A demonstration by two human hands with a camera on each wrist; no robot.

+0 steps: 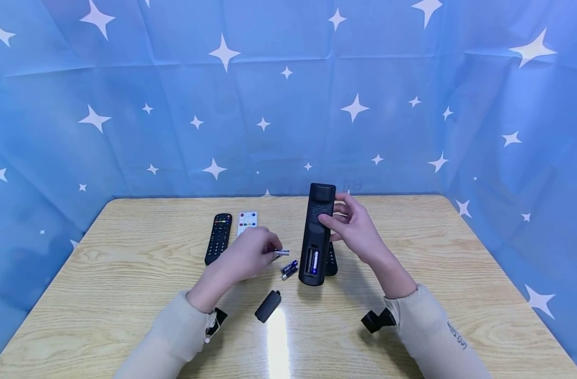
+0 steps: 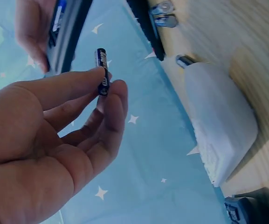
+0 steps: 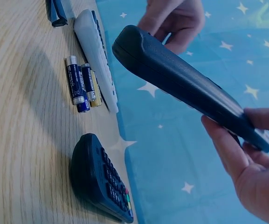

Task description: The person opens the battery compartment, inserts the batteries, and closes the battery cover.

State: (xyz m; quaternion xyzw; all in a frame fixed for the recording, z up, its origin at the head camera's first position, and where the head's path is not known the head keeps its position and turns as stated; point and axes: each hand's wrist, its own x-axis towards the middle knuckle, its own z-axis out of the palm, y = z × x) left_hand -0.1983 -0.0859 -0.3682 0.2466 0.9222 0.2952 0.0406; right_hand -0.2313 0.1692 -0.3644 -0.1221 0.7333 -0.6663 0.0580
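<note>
My left hand (image 1: 250, 253) pinches a small dark-blue battery (image 2: 102, 65) between thumb and fingertips, left of a black remote control (image 1: 319, 226). My right hand (image 1: 359, 231) grips that remote near its upper end, above the table, its back turned toward the head camera. Its battery compartment (image 1: 312, 261) is uncovered, and a blue battery (image 1: 315, 261) lies in the right-hand slot; the left-hand slot looks dark. Several loose batteries (image 3: 75, 80) lie together on the table below the hands. Nearer me rests a small black battery cover (image 1: 268, 306).
Another black remote (image 1: 218, 237) lies at the left, beside a white remote (image 1: 247, 220) partly hidden by my left hand. A third black remote (image 3: 99, 177) lies on the wooden table (image 1: 141, 247), mostly behind the held one. A starry blue curtain (image 1: 288, 142) hangs behind.
</note>
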